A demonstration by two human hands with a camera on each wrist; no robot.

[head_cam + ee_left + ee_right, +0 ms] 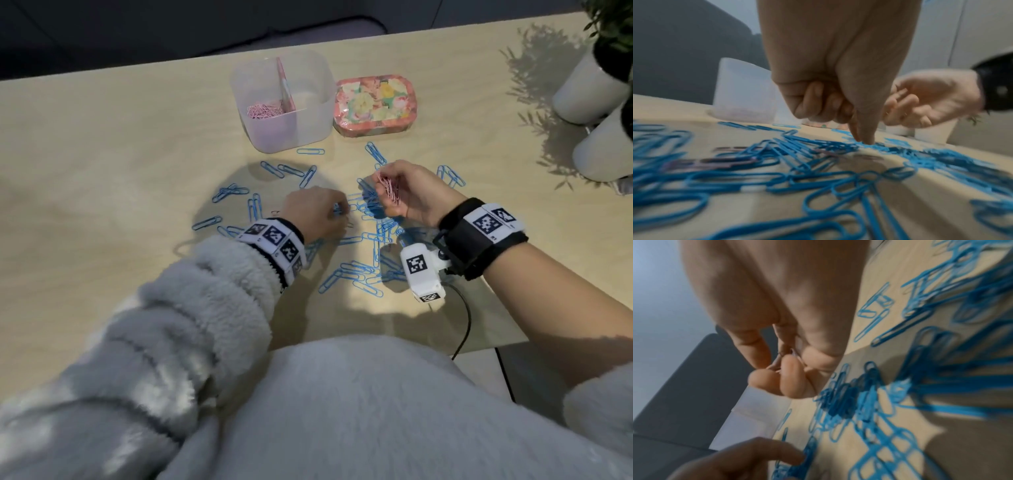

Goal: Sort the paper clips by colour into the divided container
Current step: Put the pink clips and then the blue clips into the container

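Note:
The translucent divided container (308, 102) stands at the back, with small pink clips (264, 110) in its left compartment. Blue paper clips (363, 236) lie scattered over the table (102, 154) before it. My right hand (382, 186) hovers palm-up over the pile and grips a bunch of pink clips (389, 190), seen between its fingers (791, 369). My left hand (337, 214) reaches down, thumb and forefinger tips (865, 139) together on the blue clips, other fingers curled. Whether a clip sits between them is hidden. A few dull pink clips (727, 162) lie among the blue ones.
A floral tin (375, 104) sits right of the container. Two white plant pots (589, 89) stand at the far right. A black cable (466, 325) runs off the near table edge from the right wrist camera.

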